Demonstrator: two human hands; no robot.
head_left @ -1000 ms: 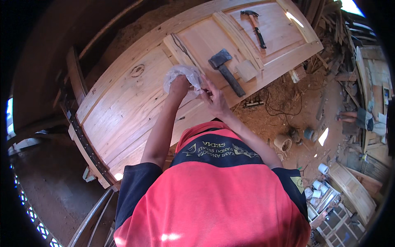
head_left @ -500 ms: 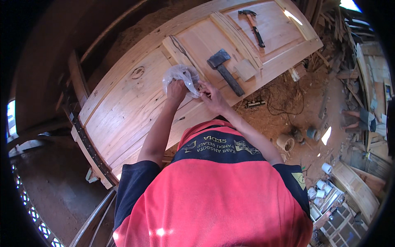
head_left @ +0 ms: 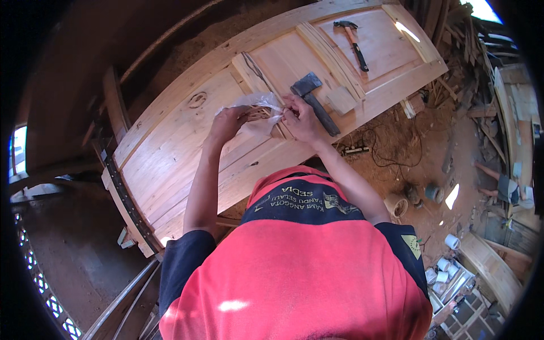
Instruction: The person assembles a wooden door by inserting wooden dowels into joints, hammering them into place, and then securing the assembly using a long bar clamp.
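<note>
A clear plastic bag (head_left: pixel 260 126) hangs between my hands over a panelled wooden door (head_left: pixel 175 136). My left hand (head_left: pixel 228 122) pinches the bag's left rim. On the opposite rim, the fingers of my right hand (head_left: pixel 300 118) are closed. The bag's mouth is spread, and thin light-brown pieces (head_left: pixel 258 112) show inside, too small to name. Just beyond my right hand lies a dark, heavy-headed hand tool (head_left: pixel 306 84), like a mallet or hatchet, its handle partly behind that hand. A small flat wood block (head_left: pixel 340 100) rests beside it.
A claw hammer (head_left: pixel 352 45) lies on the door's far right panel. Past the door's near right edge, a power strip (head_left: pixel 356 151) and cable are on the dirt floor, with buckets (head_left: pixel 396 205) nearer. Stacked timber and a person's legs (head_left: pixel 488 175) appear at right.
My left hand has come out of the bag and moved left to its rim. The bag's mouth is now stretched wider, showing its contents. My right hand has shifted slightly up and right.
</note>
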